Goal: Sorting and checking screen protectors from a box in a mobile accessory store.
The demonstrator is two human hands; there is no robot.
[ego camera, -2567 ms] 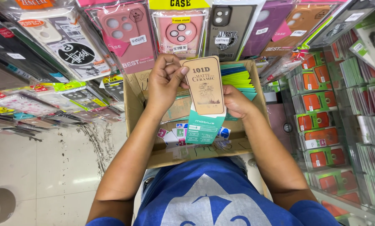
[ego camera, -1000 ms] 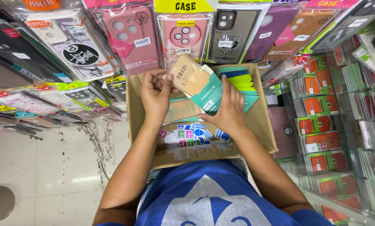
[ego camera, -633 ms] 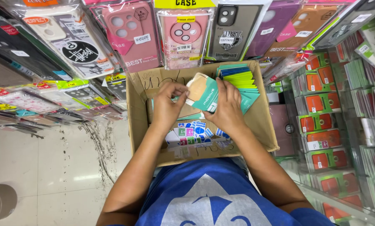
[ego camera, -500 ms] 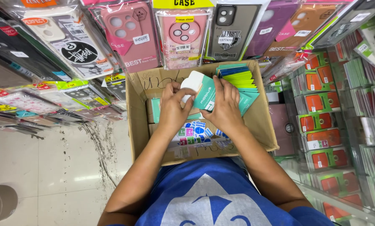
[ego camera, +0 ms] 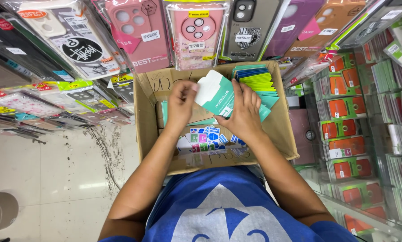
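Teal and white packet, flat and thin, held over the open cardboard box, near the back where a fanned stack of green and blue packets stands on edge. Gripped at the upper left corner by the left hand, thumb and fingers pinched on it; steadied from the right edge by the right hand, fingers spread against its face. Looks like sorting through the box's stock, one packet at a time. More small packets lying flat on the box floor below. Next likely calls for sliding it in among the standing ones without bending it. Phone cases hanging on racks all around.
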